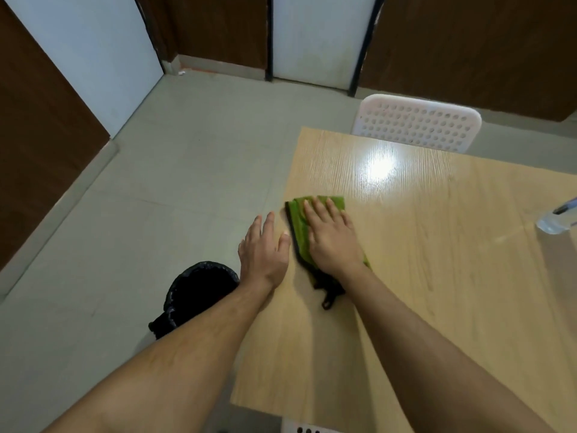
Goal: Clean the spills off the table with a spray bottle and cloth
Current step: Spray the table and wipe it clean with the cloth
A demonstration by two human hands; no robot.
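A green cloth (299, 226) with a dark edge lies flat near the left edge of the light wooden table (437, 276). My right hand (332, 237) presses down on it with flat, spread fingers. My left hand (263, 248) hovers at the table's left edge beside the cloth, fingers apart, holding nothing. A clear spray bottle (559, 218) lies at the far right edge of the view, partly cut off. No spill shows clearly on the tabletop.
A black bin (199, 295) lined with a bag stands on the grey floor left of the table, below my left forearm. A white perforated chair (418, 123) stands at the table's far side. Another white chair edge (299, 428) shows at the bottom.
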